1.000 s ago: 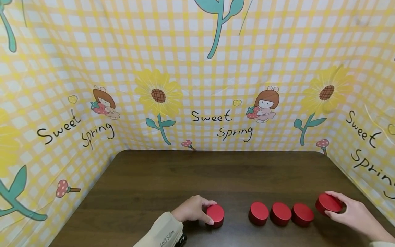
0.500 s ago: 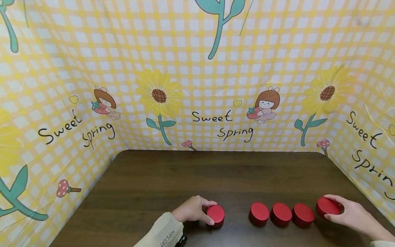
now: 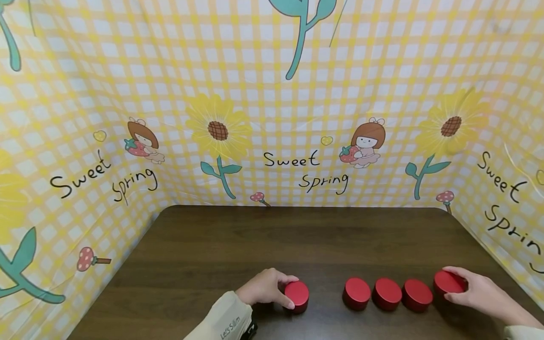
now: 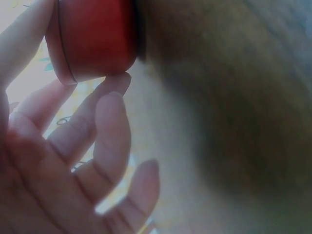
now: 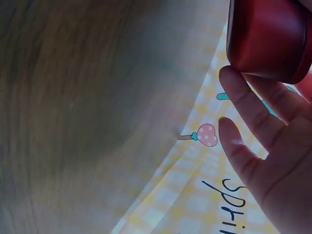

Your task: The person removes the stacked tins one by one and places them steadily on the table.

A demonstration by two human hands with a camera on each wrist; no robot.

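My left hand (image 3: 265, 289) grips a round red tin (image 3: 296, 296) between thumb and fingers, and the tin stands upright on the table. In the left wrist view a thin seam runs around that red tin (image 4: 95, 41) near one end. At the right end of the row, my right hand (image 3: 478, 290) pinches another red tin (image 3: 449, 283) by its sides, close beside its neighbour. Whether this tin's base fully touches the table I cannot tell. Between the hands stand three matching tins, a left one (image 3: 356, 293), a middle one (image 3: 387, 294) and a right one (image 3: 417, 295).
The dark wooden table (image 3: 297, 241) reaches back to a yellow checked cloth (image 3: 280, 113) printed with flowers and lettering. This cloth also hangs along the left and right sides. A gap separates the left hand's tin from the three middle ones.
My right hand has shifted its tin slightly left and down, toward the row. The left hand and its tin stay in place, as do the three middle tins.
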